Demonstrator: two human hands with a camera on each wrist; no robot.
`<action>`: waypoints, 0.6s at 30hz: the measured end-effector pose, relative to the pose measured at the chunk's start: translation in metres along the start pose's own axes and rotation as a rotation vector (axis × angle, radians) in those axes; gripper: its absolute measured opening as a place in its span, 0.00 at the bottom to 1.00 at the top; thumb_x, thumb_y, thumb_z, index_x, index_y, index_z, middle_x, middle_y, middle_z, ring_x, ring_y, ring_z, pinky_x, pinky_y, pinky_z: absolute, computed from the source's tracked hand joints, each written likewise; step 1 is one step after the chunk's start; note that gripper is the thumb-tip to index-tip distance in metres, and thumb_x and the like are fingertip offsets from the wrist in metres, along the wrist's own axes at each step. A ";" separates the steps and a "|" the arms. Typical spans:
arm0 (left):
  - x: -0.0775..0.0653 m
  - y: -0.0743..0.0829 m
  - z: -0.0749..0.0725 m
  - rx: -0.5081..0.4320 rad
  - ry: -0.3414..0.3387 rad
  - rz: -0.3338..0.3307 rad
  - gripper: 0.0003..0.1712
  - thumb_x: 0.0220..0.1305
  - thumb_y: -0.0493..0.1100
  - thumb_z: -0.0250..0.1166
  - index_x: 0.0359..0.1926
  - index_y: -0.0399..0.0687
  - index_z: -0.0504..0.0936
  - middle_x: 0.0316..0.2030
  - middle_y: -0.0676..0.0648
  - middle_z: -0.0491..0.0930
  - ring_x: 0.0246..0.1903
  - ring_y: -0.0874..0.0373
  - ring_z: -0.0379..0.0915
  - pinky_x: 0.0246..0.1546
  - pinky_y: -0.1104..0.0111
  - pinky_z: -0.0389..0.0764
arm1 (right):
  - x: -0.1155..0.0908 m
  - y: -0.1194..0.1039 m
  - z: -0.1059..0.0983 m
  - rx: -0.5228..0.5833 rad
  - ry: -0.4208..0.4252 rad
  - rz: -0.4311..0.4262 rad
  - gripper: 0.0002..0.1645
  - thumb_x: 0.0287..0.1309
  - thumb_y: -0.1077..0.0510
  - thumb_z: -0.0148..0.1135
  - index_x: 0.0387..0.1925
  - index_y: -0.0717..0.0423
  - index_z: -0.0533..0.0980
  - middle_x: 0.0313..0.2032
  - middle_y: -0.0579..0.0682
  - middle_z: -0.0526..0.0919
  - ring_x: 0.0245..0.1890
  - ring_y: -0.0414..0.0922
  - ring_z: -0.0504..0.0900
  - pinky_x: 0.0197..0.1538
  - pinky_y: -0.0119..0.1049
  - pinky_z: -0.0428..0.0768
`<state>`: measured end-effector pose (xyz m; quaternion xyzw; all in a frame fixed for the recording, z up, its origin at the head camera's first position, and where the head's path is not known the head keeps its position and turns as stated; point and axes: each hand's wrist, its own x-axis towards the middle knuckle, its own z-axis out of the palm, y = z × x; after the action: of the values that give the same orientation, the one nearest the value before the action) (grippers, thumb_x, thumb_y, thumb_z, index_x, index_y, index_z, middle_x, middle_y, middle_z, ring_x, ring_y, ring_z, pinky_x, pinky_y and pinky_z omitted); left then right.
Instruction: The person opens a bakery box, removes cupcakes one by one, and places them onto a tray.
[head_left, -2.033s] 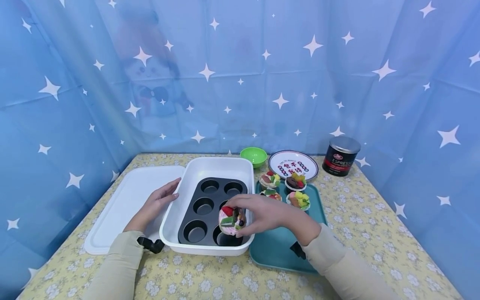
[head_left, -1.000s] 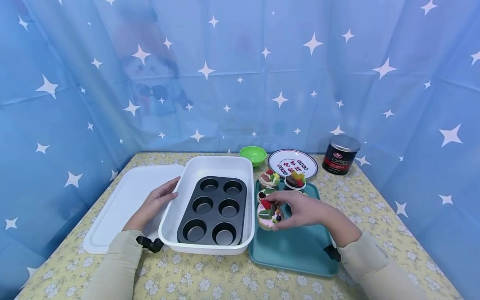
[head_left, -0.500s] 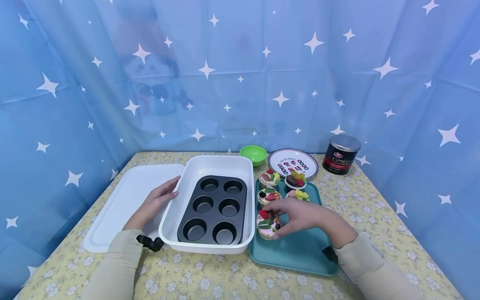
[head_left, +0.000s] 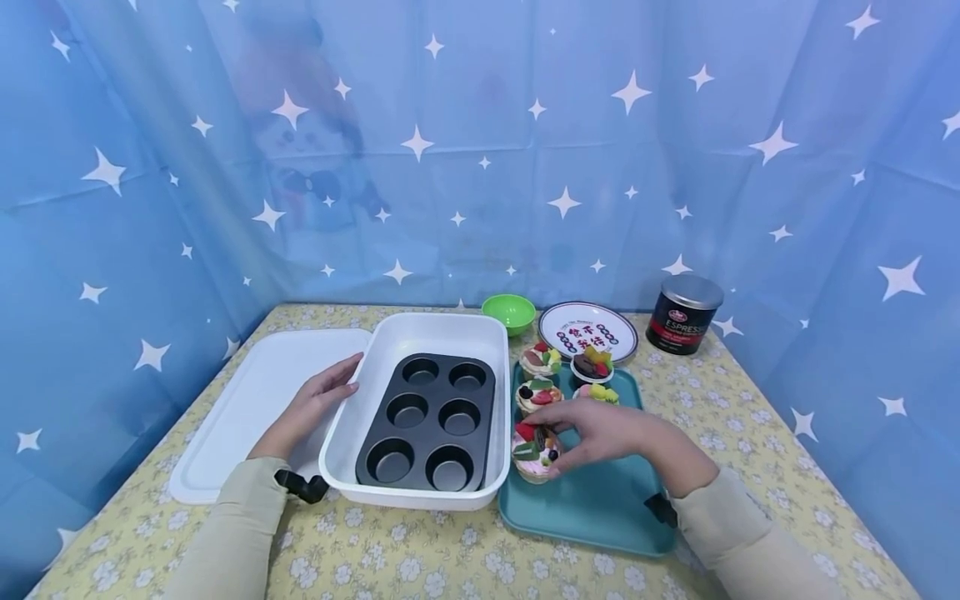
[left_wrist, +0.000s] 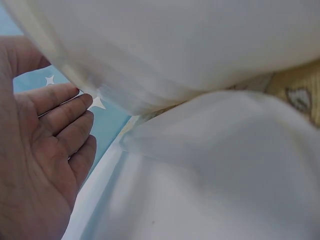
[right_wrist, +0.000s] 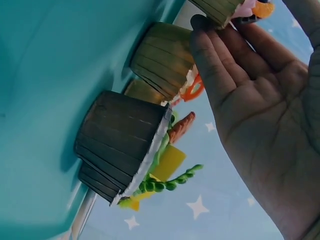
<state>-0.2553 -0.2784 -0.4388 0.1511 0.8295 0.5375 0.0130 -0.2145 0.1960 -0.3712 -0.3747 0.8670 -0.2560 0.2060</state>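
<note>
My right hand [head_left: 600, 433] holds a cupcake [head_left: 532, 462] with pink cream, a strawberry and a green leaf between thumb and fingers. It is low over the front left part of the teal tray [head_left: 585, 521]. In the right wrist view, the cupcake's wrapper [right_wrist: 216, 9] shows at the top edge, by the fingertips. Several other cupcakes [head_left: 538, 395] stand behind it on the tray, including a dark-wrapped one [right_wrist: 122, 142]. My left hand [head_left: 318, 404] has straight fingers against the left side of a white deep pan [head_left: 348, 433]; inside lies a black muffin tin [head_left: 433, 421].
A flat white lid [head_left: 247, 417] lies left of the pan. Behind the tray are a green bowl [head_left: 508, 313], a printed plate [head_left: 588, 332] and an espresso can [head_left: 682, 315]. A blue star-patterned curtain [head_left: 465, 150] surrounds the flowered table.
My right hand has carried the cupcake from above the muffin tin rightward to the tray, then lowered it toward the front of the left row. The left hand has stayed at the pan.
</note>
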 end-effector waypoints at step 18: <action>0.017 0.060 -0.044 0.511 0.102 0.010 0.42 0.75 0.64 0.52 0.80 0.53 0.53 0.76 0.37 0.55 0.72 0.33 0.53 0.66 0.37 0.62 | -0.001 0.002 -0.060 -0.280 0.432 -0.094 0.33 0.68 0.41 0.62 0.69 0.50 0.71 0.66 0.53 0.75 0.64 0.52 0.74 0.62 0.56 0.76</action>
<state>-0.2658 -0.2901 -0.3644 0.1265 0.9372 0.3173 -0.0700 -0.2477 0.2153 -0.3247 -0.3761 0.8995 -0.2167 -0.0500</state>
